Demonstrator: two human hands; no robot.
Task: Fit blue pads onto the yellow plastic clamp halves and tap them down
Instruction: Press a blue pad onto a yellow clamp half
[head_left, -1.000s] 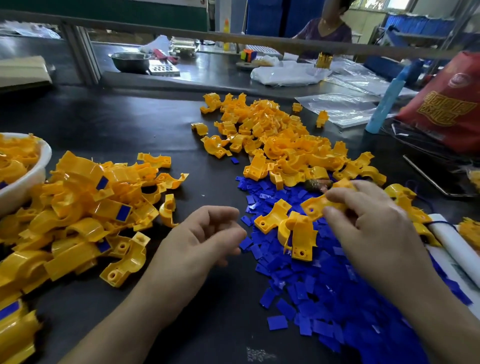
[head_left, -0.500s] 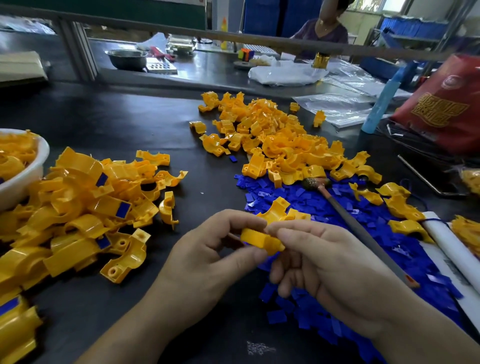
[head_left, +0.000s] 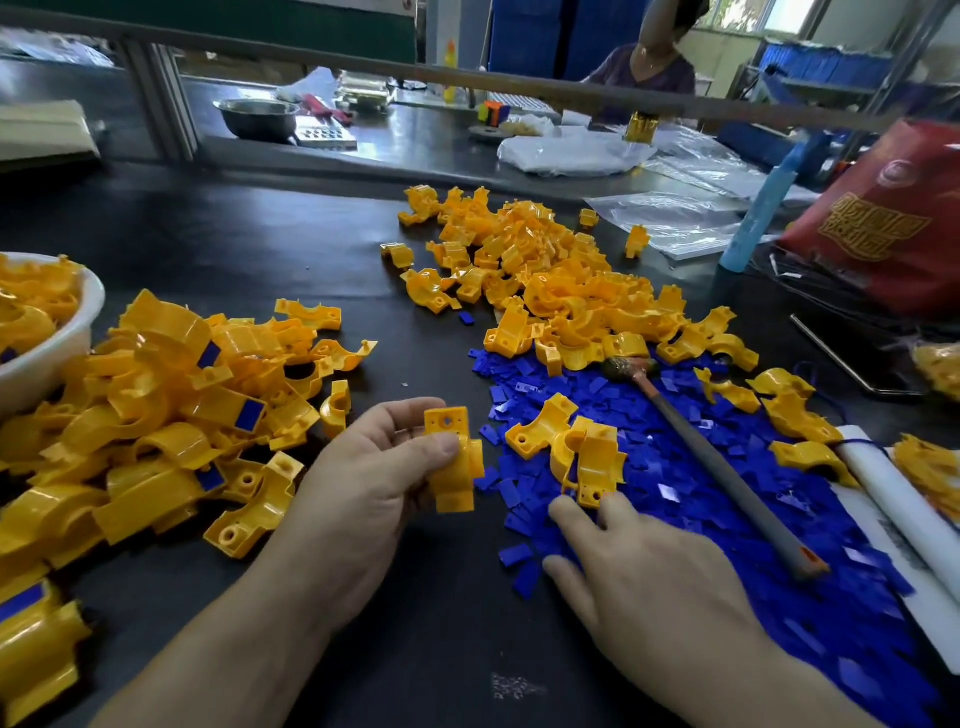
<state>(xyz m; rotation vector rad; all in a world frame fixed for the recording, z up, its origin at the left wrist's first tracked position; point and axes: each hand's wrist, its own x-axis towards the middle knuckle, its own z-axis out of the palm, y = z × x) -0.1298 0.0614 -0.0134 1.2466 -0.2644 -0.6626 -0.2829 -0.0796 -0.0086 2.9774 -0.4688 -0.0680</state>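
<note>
My left hand (head_left: 374, 483) grips one yellow clamp half (head_left: 457, 462) between thumb and fingers, held above the black table. My right hand (head_left: 639, 582) lies with straight fingers on the spread of loose blue pads (head_left: 701, 499), its fingertips just below two yellow clamp halves (head_left: 587, 452) that sit on the pads. A small hammer (head_left: 711, 462) with a grey handle lies across the blue pads. A heap of bare yellow clamp halves (head_left: 545, 280) lies behind the pads. At the left is a pile of clamp halves with blue pads fitted (head_left: 171, 410).
A white bowl (head_left: 57, 343) holding yellow parts stands at the far left edge. A red bag (head_left: 883, 223) and a blue bottle (head_left: 758, 213) stand at the right. White rolled sheet (head_left: 904, 499) lies by the pads. A person sits across the far bench.
My right hand let go of the clamp half and moved down onto the blue pads. My left hand now holds the clamp half alone and has turned it upright.
</note>
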